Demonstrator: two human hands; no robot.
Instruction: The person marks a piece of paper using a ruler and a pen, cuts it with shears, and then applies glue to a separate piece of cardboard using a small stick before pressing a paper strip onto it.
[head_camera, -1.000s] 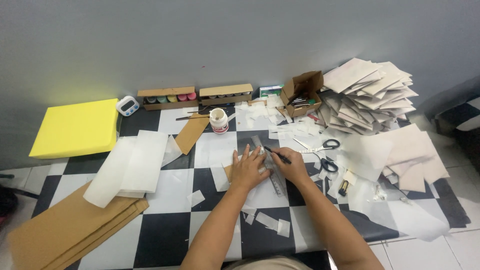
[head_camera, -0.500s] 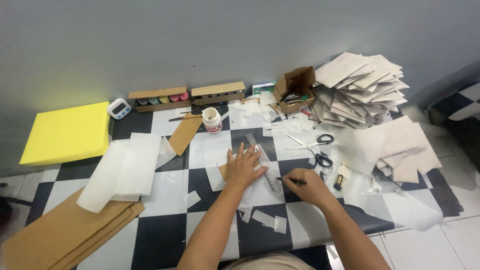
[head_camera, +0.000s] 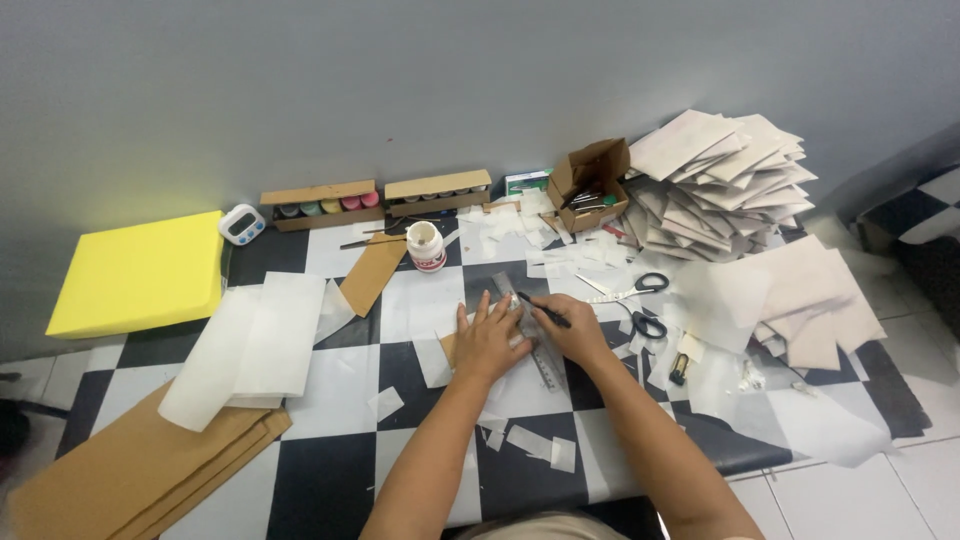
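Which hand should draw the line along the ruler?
Probably the right hand: it already holds the pen, tip near the ruler. The left hand lies flat, pressing the ruler down, so it looks better for steadying.

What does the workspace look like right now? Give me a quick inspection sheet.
Surface: checkered floor, black and white, strewn with paper scraps.
Job's things: clear ruler lying flat on white paper; dark pen.
Clutter: scissors, white jar, yellow block, brown card sheets, white sheets, open box, two paint trays, timer, envelope pile.
Grippers: left hand flat, pressing on the ruler; right hand holds the pen at the ruler's edge.
Cables: nothing seen.
Surroundings: grey wall behind; tiled floor to the right.
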